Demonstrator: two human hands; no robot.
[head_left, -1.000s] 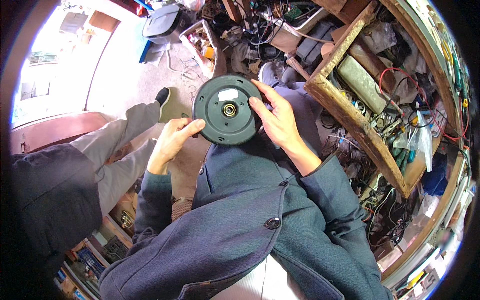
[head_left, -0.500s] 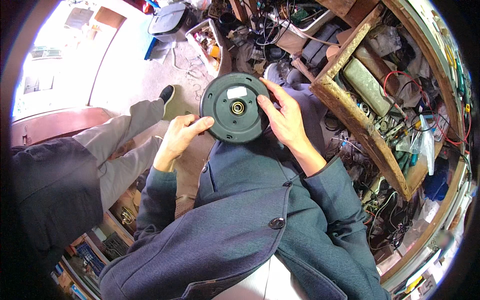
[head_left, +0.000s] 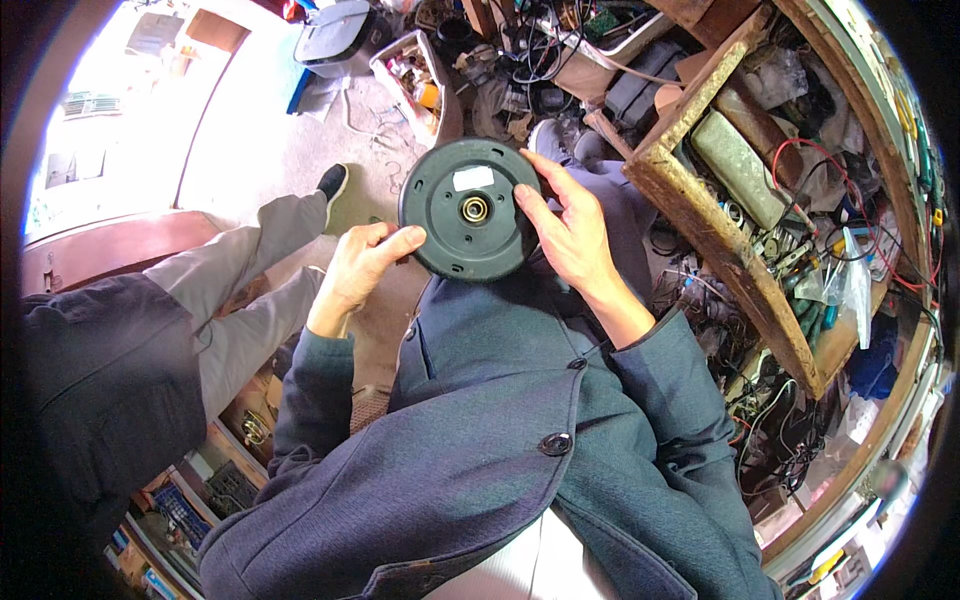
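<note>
Between my two hands, above my coat, I hold a round black disc (head_left: pixel 440 225) with slots near its rim, small holes, a white label and a ringed, brass-coloured centre. My left hand (head_left: pixel 365 270) grips its lower left edge, thumb on the face and fingers curled behind. My right hand (head_left: pixel 570 235) grips the right edge, with the thumb on the front and the other fingers round the rim, partly hidden.
A person (head_left: pixel 110 380) in dark jacket and grey trousers is at my left. At right, a worn wooden frame (head_left: pixel 760 310) surrounds jumbled tools and cables. A box of odds and ends (head_left: pixel 420 85) and a grey bin (head_left: pixel 335 40) are at the top.
The disc and both hands appear slightly higher and further right in the picture than a second ago, as do the surroundings at the top. The grip looks the same.
</note>
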